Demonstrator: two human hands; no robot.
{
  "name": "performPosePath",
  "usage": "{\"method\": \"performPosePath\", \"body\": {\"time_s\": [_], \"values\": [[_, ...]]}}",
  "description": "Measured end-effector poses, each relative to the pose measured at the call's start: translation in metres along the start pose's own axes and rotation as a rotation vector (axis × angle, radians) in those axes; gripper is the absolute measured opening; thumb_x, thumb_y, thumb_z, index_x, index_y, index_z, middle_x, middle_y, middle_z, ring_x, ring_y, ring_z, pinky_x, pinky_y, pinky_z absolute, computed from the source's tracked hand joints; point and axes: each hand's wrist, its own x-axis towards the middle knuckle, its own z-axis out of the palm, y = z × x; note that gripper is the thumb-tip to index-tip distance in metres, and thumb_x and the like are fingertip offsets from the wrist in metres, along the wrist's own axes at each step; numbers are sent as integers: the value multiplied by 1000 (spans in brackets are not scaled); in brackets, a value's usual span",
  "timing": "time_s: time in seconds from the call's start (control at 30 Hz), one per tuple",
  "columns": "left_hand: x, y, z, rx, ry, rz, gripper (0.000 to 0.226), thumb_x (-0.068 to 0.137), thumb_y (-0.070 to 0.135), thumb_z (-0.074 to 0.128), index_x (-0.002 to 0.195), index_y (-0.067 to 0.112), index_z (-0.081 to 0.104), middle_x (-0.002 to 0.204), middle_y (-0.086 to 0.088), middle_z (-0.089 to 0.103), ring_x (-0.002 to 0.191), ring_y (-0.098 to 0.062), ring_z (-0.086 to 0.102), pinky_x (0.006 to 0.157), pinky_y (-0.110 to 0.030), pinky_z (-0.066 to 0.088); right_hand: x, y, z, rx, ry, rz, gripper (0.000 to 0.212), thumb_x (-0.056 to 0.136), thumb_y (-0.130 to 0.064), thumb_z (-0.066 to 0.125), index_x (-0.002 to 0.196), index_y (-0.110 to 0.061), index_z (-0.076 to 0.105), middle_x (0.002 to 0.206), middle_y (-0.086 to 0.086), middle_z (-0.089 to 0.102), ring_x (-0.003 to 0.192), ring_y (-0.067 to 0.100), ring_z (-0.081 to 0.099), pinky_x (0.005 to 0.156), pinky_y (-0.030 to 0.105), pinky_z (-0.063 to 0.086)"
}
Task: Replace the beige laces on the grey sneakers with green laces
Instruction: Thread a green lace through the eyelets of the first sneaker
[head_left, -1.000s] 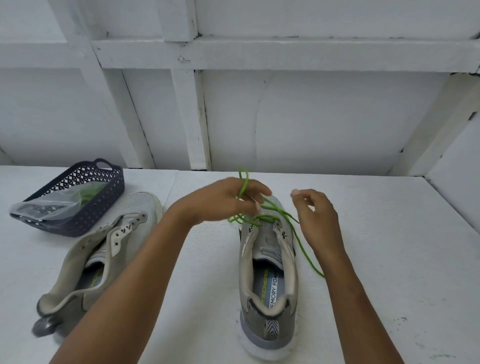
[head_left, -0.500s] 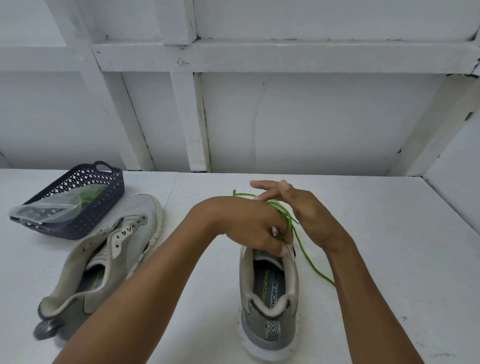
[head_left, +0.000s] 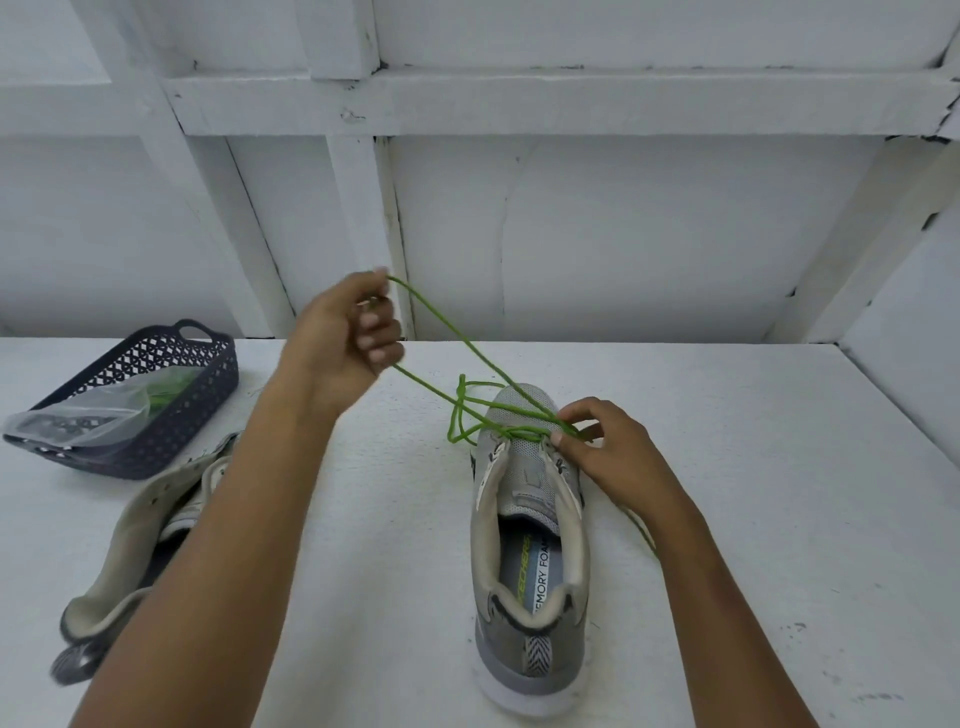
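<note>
1. The left hand (head_left: 343, 332) is raised above the table (head_left: 753, 467), up and to the left of the sneaker (head_left: 530, 545). Its fingers are curled round the lace (head_left: 462, 339).
2. From that hand two green strands slant down to the right and meet the sneaker's front eyelets. A loose loop hangs off the left of the toe.
3. The sneaker stands upright between the forearms, heel toward the camera.
4. The right hand (head_left: 608, 447) rests at the sneaker's right eyelets. Thumb and fingertips pinch the lace there, and the other fingers are loosely bent.
5. A tail of lace lies on the table just beside the right wrist.
6. A second sneaker (head_left: 150, 525) lies tilted at the far left, partly behind the left forearm. Beyond it sits a basket (head_left: 171, 410) holding a clear bag (head_left: 88, 415).
</note>
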Motion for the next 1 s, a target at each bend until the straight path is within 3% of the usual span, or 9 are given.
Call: {"method": "performPosePath", "body": {"time_s": [0.17, 0.33, 0.43, 0.5, 0.57, 0.67, 0.77, 0.9, 1.0], "values": [[11, 19, -48, -324, 293, 103, 21, 72, 16, 63, 66, 19, 43, 53, 8, 32, 44, -7, 19, 41, -20, 18, 0, 2, -2, -12, 16, 6, 8, 91, -25, 67, 97, -29, 66, 109, -13, 64, 93, 4, 61, 73, 14, 42], [25, 6, -57, 599, 581, -59, 16, 93, 17, 58, 78, 11, 57, 73, -7, 57, 48, -15, 45, 47, -23, 39, 1, 1, 0, -36, 25, 8, 5, 92, -22, 65, 92, -28, 65, 107, -13, 62, 92, 4, 61, 72, 14, 41], [29, -15, -47, 1489, 405, -269, 28, 94, 33, 61, 93, 6, 62, 101, -14, 67, 85, -29, 61, 75, -34, 47, 4, 0, 2, -109, 29, 7, 7, 92, -21, 65, 88, -26, 63, 103, -10, 60, 90, 5, 59, 71, 14, 40], [21, -30, -35, 1765, 299, -173, 36, 94, 38, 58, 114, 8, 60, 121, -12, 63, 107, -30, 59, 86, -36, 45, 3, -1, 1, -126, 31, 15, 12, 94, -16, 62, 86, -25, 60, 96, -9, 61, 85, 6, 57, 68, 14, 39], [12, -40, -19, 1700, 98, -32, 38, 95, 39, 59, 123, 14, 60, 121, -4, 64, 112, -24, 59, 89, -33, 45, 2, -3, -2, -73, 31, 46, 15, 95, -12, 59, 86, -23, 58, 89, -7, 61, 79, 6, 55, 65, 15, 40], [-5, -50, 12, 1458, -236, 108, 14, 94, 34, 64, 100, 24, 70, 88, 13, 69, 82, -1, 62, 73, -23, 45, 2, -5, -9, -18, -63, 72, 18, 95, -8, 57, 99, -24, 63, 82, -5, 60, 69, 7, 52, 63, 20, 43], [-10, -57, 36, 1290, -347, 162, 6, 92, 26, 67, 89, 24, 72, 71, 16, 66, 62, 6, 56, 63, -17, 45, 3, -11, -11, 93, -104, 83, 20, 93, 0, 58, 94, -18, 68, 76, -3, 63, 63, 4, 55, 63, 21, 48], [-6, -64, 53, 1466, -498, 107, 10, 89, 20, 67, 94, 22, 75, 71, 19, 61, 63, 8, 54, 56, -9, 37, 3, -16, -11, 511, 17, 162, 18, 87, 14, 60, 83, -4, 63, 77, 13, 62, 66, 18, 66, 65, 22, 58], [-4, -67, 56, 1508, -510, 75, 14, 87, 15, 68, 97, 19, 77, 66, 21, 56, 60, 15, 51, 52, -6, 35, 0, -13, -8, 500, 30, 198, 19, 80, 16, 66, 80, -2, 64, 76, 18, 62, 66, 24, 66, 67, 27, 60]]}}
